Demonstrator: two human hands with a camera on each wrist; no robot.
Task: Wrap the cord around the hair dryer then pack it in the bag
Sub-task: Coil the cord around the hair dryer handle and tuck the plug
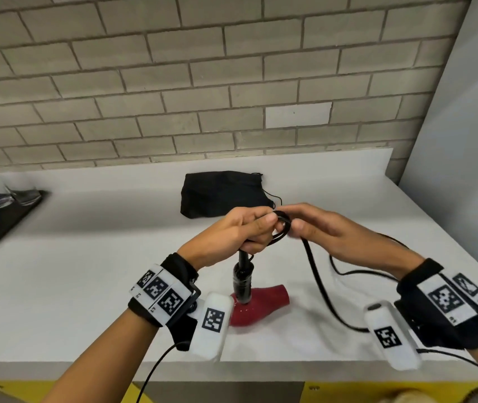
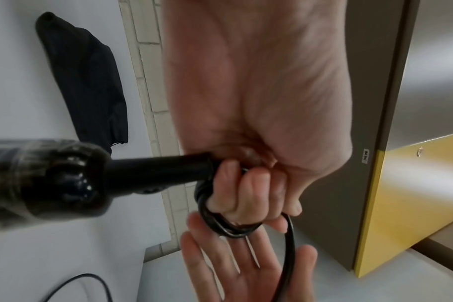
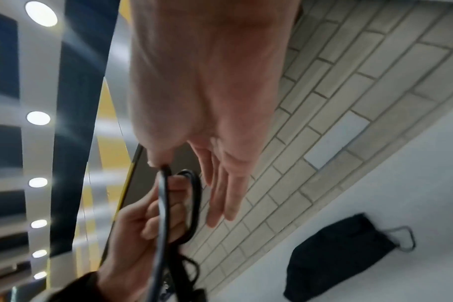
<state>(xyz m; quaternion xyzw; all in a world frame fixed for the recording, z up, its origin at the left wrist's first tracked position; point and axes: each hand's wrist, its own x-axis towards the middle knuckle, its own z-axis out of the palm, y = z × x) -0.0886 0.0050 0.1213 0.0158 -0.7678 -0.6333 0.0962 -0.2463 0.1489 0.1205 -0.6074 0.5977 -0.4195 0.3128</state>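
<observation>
The red hair dryer [image 1: 261, 303] lies on the white counter [image 1: 86, 271] with its black handle [image 1: 242, 279] pointing up. My left hand [image 1: 246, 232] is fisted on the stiff cord end above the handle [image 2: 155, 173], and small coils of the black cord [image 2: 220, 222] loop round its fingers. My right hand [image 1: 316, 228] is right beside it with fingers straight [image 3: 220, 194]; the cord [image 2: 288, 255] runs across it by the thumb and drops to the counter [image 1: 319, 286]. The black drawstring bag [image 1: 223, 194] lies flat behind both hands.
A dark tray with glasses [image 1: 8, 203] sits at the counter's far left. A brick wall [image 1: 202, 82] backs the counter and a grey panel [image 1: 464, 141] closes the right side. Slack cord loops over the counter at the right [image 1: 357, 271].
</observation>
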